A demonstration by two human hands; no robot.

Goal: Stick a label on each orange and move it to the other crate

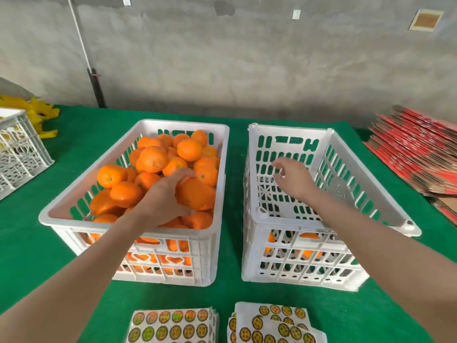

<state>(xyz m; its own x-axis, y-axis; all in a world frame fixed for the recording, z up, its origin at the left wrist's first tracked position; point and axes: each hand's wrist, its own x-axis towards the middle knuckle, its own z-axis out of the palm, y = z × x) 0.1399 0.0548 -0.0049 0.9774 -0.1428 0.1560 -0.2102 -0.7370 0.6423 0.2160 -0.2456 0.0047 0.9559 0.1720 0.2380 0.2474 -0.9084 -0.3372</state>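
A white crate [61, 220] on the left is heaped with several oranges. My left hand [164, 199] reaches into it and grips one orange [195, 194] near the crate's right side. The right white crate [254, 243] holds a few oranges [309, 235], seen only through its front slots. My right hand [293, 178] hovers over this crate's inside with fingers loosely spread and nothing in them. Sheets of round gold labels [173, 325] lie at the near edge, with a second stack of label sheets [272, 323] beside them.
Green cloth [230, 293] covers the table. Another white crate [17, 152] stands at the far left with yellow material [37, 112] behind it. A pile of flattened red cartons [418, 149] lies at the right edge. A grey wall runs behind.
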